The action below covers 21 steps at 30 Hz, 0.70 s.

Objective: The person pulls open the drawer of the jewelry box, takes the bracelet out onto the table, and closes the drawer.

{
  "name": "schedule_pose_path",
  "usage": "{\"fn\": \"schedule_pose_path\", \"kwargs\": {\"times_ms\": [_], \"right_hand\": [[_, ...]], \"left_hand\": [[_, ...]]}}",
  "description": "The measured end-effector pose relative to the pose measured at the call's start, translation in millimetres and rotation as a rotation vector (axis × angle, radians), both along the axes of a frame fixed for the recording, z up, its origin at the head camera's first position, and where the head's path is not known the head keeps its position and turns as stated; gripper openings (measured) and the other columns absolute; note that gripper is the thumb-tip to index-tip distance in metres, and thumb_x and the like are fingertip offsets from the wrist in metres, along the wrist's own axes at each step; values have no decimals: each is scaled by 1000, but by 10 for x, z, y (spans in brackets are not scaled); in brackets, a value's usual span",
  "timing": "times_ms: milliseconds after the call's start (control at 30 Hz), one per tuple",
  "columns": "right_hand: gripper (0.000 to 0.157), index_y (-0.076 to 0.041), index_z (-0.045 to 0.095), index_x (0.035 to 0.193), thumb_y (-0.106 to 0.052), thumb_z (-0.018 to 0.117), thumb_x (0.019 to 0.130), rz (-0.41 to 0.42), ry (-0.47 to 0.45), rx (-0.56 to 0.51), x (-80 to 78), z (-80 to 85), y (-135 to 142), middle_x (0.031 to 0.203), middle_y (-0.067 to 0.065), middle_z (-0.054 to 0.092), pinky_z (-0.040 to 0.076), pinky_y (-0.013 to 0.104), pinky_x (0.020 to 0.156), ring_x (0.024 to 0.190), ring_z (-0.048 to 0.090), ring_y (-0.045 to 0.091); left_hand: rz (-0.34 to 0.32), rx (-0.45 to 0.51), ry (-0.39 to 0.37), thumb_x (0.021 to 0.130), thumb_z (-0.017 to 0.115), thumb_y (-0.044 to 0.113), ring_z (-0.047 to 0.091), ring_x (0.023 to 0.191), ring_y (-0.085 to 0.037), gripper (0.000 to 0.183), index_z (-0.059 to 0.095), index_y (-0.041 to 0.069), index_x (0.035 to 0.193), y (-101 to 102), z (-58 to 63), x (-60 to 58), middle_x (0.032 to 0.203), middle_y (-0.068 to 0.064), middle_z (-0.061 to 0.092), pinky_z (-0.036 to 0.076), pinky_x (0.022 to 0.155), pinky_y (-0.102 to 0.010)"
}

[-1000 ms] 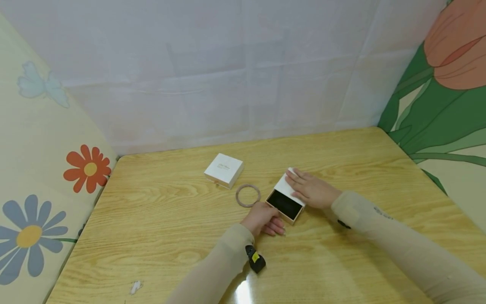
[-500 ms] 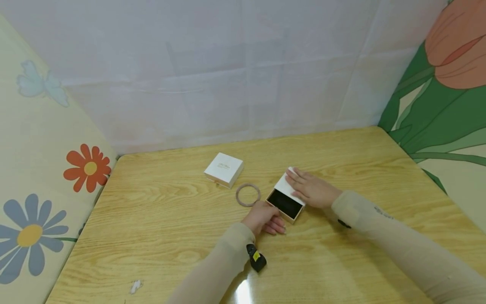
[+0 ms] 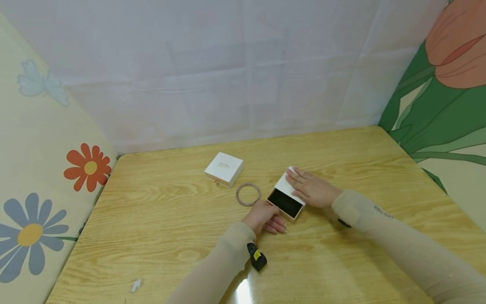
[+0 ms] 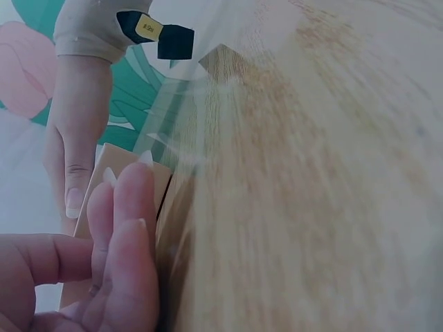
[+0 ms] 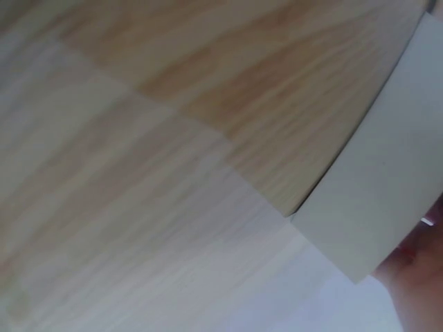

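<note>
A white drawer-style gift box (image 3: 283, 185) sits at an angle on the table with its drawer (image 3: 285, 203) partly out, showing a black inside. My left hand (image 3: 263, 216) is at the drawer's front; thumb and index finger appear to pinch it, though the contact is hidden. In the left wrist view the other fingers (image 4: 135, 270) extend along the pale front panel (image 4: 111, 162). Across the box top lies my right hand (image 3: 313, 190), its fingers straight and resting on the white cover. The right wrist view shows the box's plain side wall (image 5: 377, 173).
A second white box (image 3: 225, 169), with gold lettering, stands closed behind and to the left. Between the boxes a thin, pinkish-grey bangle (image 3: 237, 196) lies flat, close to my left hand. A small white mark (image 3: 136, 285) shows on the wooden table (image 3: 167, 211) at front left.
</note>
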State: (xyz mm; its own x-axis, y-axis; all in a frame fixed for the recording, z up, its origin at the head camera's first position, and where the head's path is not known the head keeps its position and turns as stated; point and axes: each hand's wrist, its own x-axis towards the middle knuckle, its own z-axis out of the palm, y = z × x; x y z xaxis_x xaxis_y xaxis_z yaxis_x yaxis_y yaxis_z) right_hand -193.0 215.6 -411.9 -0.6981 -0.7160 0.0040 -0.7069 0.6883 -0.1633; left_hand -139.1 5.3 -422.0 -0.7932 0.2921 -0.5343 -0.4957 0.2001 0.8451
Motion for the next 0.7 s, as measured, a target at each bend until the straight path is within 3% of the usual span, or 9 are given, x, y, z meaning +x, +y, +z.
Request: {"fn": "schedule_pose_path", "kwargs": {"times_ms": [700], "right_hand": [[50,12,40,145,-15,49,104,-17,-28,22,-1,6,-11,155,30,32,30,58,117,144,29,50]], "left_hand": [[9,-11,-3,91,51,4,64,51,-11,19,67,-2,83,43,3,-34,59,-3,63,48,43,-19]]}}
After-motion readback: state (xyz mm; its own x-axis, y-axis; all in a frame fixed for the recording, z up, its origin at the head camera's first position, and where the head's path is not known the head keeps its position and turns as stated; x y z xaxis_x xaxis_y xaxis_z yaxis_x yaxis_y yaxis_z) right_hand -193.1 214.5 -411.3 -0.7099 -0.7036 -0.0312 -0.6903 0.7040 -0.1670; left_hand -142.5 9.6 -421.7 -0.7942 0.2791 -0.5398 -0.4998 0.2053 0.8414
